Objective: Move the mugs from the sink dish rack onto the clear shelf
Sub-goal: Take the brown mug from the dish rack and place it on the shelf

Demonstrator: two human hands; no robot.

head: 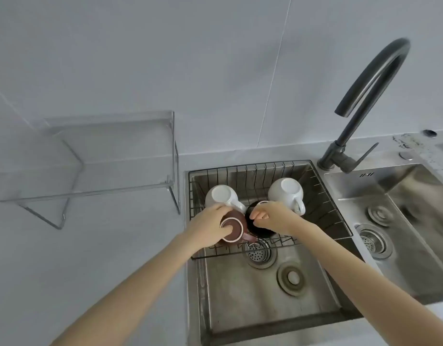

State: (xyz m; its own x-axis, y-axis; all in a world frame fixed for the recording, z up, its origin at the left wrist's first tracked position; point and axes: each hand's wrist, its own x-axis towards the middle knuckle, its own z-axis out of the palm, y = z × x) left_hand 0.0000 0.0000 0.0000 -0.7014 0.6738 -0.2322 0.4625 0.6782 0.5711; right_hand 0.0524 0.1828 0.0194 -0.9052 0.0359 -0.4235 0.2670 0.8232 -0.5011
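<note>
A wire dish rack sits across the back of the left sink basin. Several mugs stand upside down in it: a white mug at the back left, another white mug at the back right, a brown mug at the front left and a black mug beside it. My left hand wraps the brown mug from the left. My right hand rests on top of the black mug, fingers curled around it. The clear shelf stands on the counter to the left with nothing on it.
A dark curved faucet rises behind the sinks at the right. A second steel basin lies to the right. The left basin's drain strainer shows in front of the rack. Grey counter spreads left of the sink.
</note>
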